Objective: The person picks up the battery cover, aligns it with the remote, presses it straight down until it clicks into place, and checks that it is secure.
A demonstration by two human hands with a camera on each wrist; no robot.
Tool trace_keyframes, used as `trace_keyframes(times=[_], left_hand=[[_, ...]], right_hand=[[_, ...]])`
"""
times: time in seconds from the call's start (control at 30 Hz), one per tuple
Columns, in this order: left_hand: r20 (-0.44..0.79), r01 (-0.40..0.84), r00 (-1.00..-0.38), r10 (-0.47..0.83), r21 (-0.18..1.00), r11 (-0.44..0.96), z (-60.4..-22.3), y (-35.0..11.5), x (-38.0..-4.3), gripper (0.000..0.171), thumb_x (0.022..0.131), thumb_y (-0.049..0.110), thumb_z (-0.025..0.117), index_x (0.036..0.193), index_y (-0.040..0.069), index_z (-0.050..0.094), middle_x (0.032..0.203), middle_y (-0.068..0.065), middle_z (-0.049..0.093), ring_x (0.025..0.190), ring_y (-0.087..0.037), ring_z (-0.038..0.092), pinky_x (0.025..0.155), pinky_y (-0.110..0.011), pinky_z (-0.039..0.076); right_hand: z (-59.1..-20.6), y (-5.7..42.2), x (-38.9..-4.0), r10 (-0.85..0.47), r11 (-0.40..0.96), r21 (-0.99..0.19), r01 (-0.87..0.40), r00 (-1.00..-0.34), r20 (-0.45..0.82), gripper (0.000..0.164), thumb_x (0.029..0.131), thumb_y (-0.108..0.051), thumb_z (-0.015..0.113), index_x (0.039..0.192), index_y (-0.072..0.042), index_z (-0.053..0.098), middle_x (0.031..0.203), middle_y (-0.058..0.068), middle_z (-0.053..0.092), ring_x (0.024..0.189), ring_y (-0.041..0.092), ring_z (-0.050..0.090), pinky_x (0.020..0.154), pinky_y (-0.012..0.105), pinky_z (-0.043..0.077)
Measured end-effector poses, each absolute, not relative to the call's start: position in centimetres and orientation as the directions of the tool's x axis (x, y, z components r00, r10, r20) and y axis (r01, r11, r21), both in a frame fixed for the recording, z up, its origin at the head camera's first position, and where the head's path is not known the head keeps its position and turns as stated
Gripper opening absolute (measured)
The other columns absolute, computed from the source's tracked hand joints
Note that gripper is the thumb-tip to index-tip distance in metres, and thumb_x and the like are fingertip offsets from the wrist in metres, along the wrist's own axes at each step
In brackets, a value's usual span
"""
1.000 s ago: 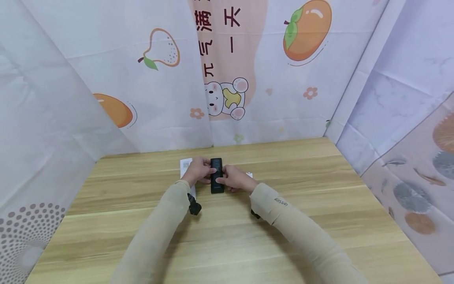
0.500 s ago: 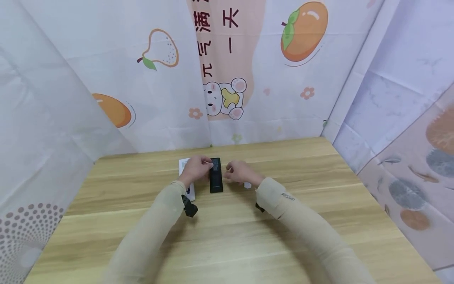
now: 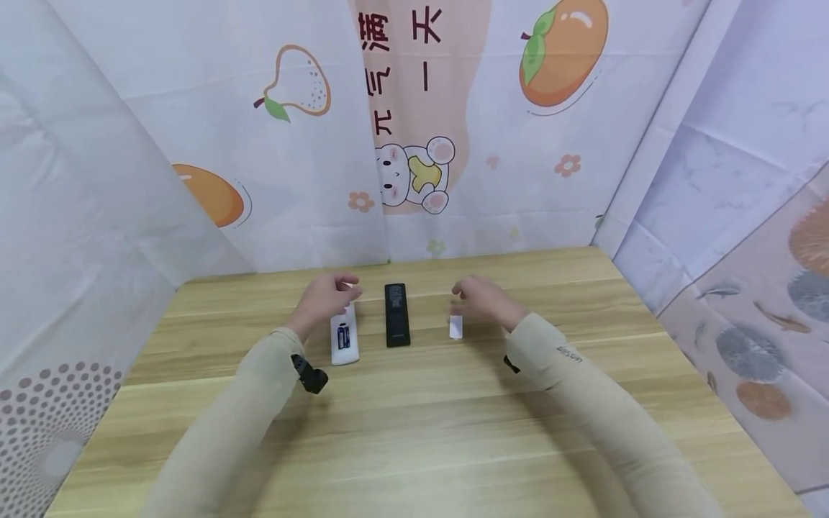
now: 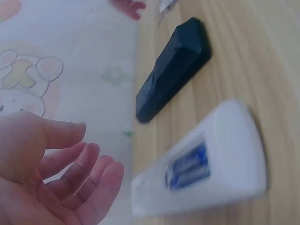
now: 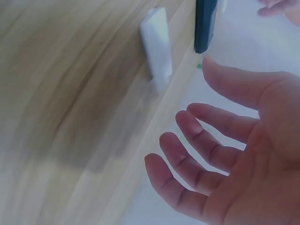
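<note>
A white remote control (image 3: 345,351) lies on the table with its battery bay uncovered; blue batteries (image 4: 188,168) show inside it. Over its far end hovers my left hand (image 3: 324,296), fingers loosely bent and holding nothing. To its right, a black remote control (image 3: 397,315) lies lengthwise, touched by neither hand. A small white battery cover (image 3: 456,327) rests farther right. Near that cover my right hand (image 3: 484,298) is raised, and the right wrist view shows its fingers (image 5: 206,140) spread with nothing between them.
The wood-grain table (image 3: 414,424) ends at a printed curtain (image 3: 304,158) along the back. Another curtain (image 3: 732,216) hangs at the right side.
Both hands have left the black remote and moved apart, the left toward the white remote, the right toward the white cover. The blue batteries now show in the head view.
</note>
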State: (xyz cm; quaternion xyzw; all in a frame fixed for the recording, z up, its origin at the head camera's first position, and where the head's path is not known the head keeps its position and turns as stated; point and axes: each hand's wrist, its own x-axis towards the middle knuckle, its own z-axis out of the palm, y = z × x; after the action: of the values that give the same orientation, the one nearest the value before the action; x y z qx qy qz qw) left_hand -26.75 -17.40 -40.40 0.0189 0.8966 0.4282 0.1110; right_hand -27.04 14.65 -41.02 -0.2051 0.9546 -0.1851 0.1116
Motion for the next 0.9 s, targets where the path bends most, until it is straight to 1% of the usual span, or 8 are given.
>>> trace_keyframes(times=[0.23, 0.33, 0.4, 0.5, 0.67, 0.7, 0.8, 0.9], left_hand=[[-0.197, -0.060, -0.973, 0.118, 0.713, 0.699, -40.2, -21.2, -26.4, 0.046, 0.103, 0.027, 0.060, 0.140, 0.001, 0.055, 0.128, -0.023, 0.060, 0.109, -0.036, 0.063, 0.092, -0.048, 0.056], [-0.222, -0.075, -0.969, 0.113, 0.691, 0.719, -40.5, -22.5, -26.3, 0.048, 0.103, 0.028, 0.059, 0.141, -0.001, 0.053, 0.132, -0.025, 0.059, 0.113, -0.036, 0.061, 0.094, -0.047, 0.054], [-0.243, -0.089, -0.963, 0.113, 0.687, 0.721, -40.8, -23.1, -26.3, 0.050, 0.103, 0.028, 0.058, 0.143, -0.002, 0.051, 0.135, -0.026, 0.057, 0.115, -0.037, 0.060, 0.094, -0.046, 0.054], [-0.287, -0.128, -0.952, 0.105, 0.687, 0.716, -41.3, -23.6, -26.4, 0.053, 0.104, 0.029, 0.058, 0.145, -0.003, 0.048, 0.139, -0.028, 0.053, 0.112, -0.036, 0.062, 0.090, -0.043, 0.057], [-0.338, -0.183, -0.937, 0.088, 0.691, 0.699, -42.1, -23.4, -26.7, 0.056, 0.104, 0.029, 0.058, 0.148, -0.002, 0.042, 0.142, -0.031, 0.048, 0.092, -0.030, 0.065, 0.078, -0.036, 0.060], [-0.340, -0.184, -0.936, 0.092, 0.693, 0.697, -42.3, -23.4, -26.8, 0.057, 0.104, 0.029, 0.058, 0.149, -0.003, 0.040, 0.143, -0.031, 0.047, 0.092, -0.029, 0.065, 0.076, -0.035, 0.060], [-0.351, -0.190, -0.931, 0.097, 0.694, 0.694, -42.9, -23.0, -27.2, 0.063, 0.104, 0.030, 0.059, 0.151, -0.003, 0.035, 0.146, -0.032, 0.043, 0.091, -0.028, 0.064, 0.073, -0.034, 0.059], [-0.349, -0.185, -0.931, 0.108, 0.706, 0.684, -43.2, -22.3, -27.4, 0.068, 0.102, 0.030, 0.062, 0.153, -0.004, 0.031, 0.146, -0.032, 0.042, 0.095, -0.029, 0.063, 0.074, -0.034, 0.060]], right_hand=[[-41.6, 16.2, -26.7, -0.472, 0.833, -0.384, -0.398, -0.873, -0.121, 0.047, 0.096, -0.022, 0.072, 0.127, 0.011, 0.063, 0.124, 0.026, 0.066, 0.116, 0.039, 0.062, 0.099, 0.051, 0.051], [-42.1, 16.6, -26.7, -0.483, 0.830, -0.378, -0.410, -0.868, -0.119, 0.041, 0.096, -0.023, 0.073, 0.121, 0.009, 0.067, 0.115, 0.022, 0.069, 0.104, 0.032, 0.065, 0.094, 0.048, 0.053], [-42.4, 16.9, -26.6, -0.487, 0.827, -0.385, -0.409, -0.864, -0.128, 0.037, 0.096, -0.023, 0.073, 0.116, 0.008, 0.069, 0.107, 0.017, 0.071, 0.093, 0.026, 0.063, 0.087, 0.044, 0.054], [-42.7, 16.9, -26.7, -0.488, 0.825, -0.398, -0.401, -0.860, -0.146, 0.033, 0.096, -0.023, 0.072, 0.112, 0.006, 0.070, 0.099, 0.012, 0.070, 0.084, 0.022, 0.058, 0.081, 0.040, 0.052], [-43.1, 16.8, -26.8, -0.470, 0.835, -0.398, -0.379, -0.869, -0.157, 0.037, 0.097, -0.026, 0.071, 0.117, 0.005, 0.070, 0.104, 0.013, 0.071, 0.093, 0.025, 0.064, 0.087, 0.043, 0.054], [-43.2, 16.7, -26.8, -0.468, 0.836, -0.400, -0.377, -0.869, -0.160, 0.037, 0.097, -0.026, 0.071, 0.117, 0.005, 0.070, 0.105, 0.014, 0.071, 0.095, 0.025, 0.064, 0.088, 0.043, 0.054], [-43.3, 16.5, -27.0, -0.462, 0.838, -0.403, -0.367, -0.871, -0.168, 0.032, 0.095, -0.027, 0.075, 0.110, 0.002, 0.072, 0.097, 0.009, 0.069, 0.086, 0.022, 0.060, 0.078, 0.038, 0.052], [-43.3, 16.3, -27.2, -0.451, 0.842, -0.408, -0.354, -0.876, -0.171, 0.030, 0.091, -0.026, 0.079, 0.107, 0.000, 0.073, 0.091, 0.005, 0.066, 0.081, 0.019, 0.053, 0.073, 0.034, 0.047]])
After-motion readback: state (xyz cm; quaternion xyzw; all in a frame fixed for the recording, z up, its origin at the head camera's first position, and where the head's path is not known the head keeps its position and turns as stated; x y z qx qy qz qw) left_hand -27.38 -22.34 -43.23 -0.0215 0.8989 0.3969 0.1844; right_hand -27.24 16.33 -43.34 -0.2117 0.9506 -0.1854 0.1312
